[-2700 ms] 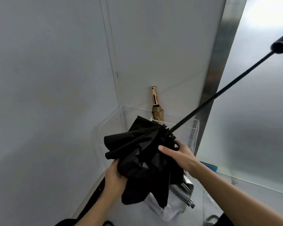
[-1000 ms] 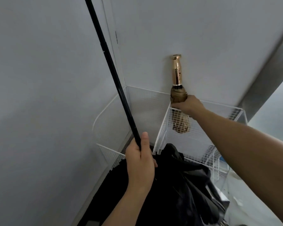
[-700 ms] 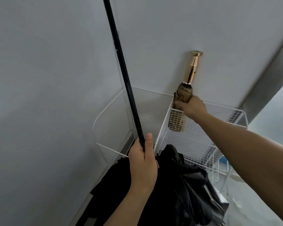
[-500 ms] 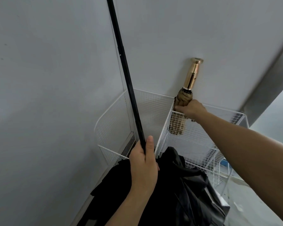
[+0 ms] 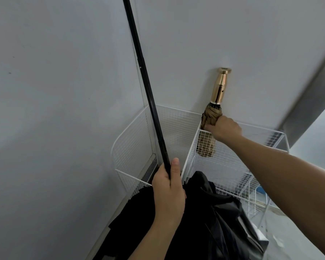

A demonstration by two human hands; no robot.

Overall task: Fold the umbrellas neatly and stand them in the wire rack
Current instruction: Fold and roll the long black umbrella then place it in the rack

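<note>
A white wire rack (image 5: 133,139) with two compartments stands in the corner of the walls. My left hand (image 5: 168,190) grips the long shaft of a black umbrella (image 5: 144,79), which rises past the frame's top; its loose black canopy (image 5: 219,218) bunches below my hand in front of the rack. My right hand (image 5: 223,128) is closed on the folded tan umbrella (image 5: 211,117), whose gold handle (image 5: 220,85) points up and leans slightly right against the back wall. Its lower end sits inside the right compartment.
Grey walls meet in the corner behind the rack. A metal door frame (image 5: 311,91) runs diagonally at the right. The rack's left compartment (image 5: 169,132) holds nothing visible. A blue item (image 5: 260,189) shows through the wires at the lower right.
The black umbrella went from being held across by both hands to upright in my left hand alone. My right hand took hold of the tan umbrella and tilted its handle rightward.
</note>
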